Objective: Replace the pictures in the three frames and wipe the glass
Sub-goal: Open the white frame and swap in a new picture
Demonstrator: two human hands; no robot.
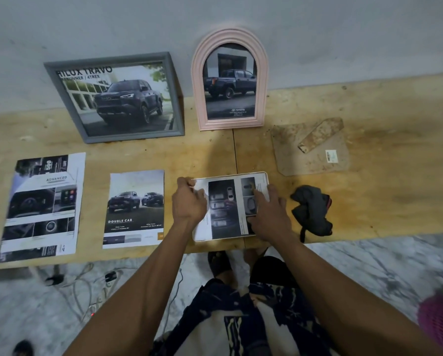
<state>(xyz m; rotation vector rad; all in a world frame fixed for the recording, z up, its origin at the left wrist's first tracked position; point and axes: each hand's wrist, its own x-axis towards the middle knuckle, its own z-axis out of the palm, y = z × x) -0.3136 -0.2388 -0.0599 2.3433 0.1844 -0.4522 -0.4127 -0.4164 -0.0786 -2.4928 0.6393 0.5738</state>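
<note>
A white frame [262,176] lies flat near the table's front edge with a car-brochure picture [225,206] on it. My left hand [188,201] presses on the picture's left side, fingers curled at the top left corner. My right hand [269,214] rests on its right side, fingers spread flat. A grey frame [112,97] and a pink arched frame [229,80], both with truck pictures, lean against the wall. Two loose brochure pages [42,204] [134,209] lie to the left. A dark cloth [313,210] sits just right of my right hand.
A stained backing board [310,150] with its stand lies at the back right of the wooden table [395,176]. Cables and a plug [110,277] trail on the marble floor below the table edge. A pink object [438,314] is at the lower right.
</note>
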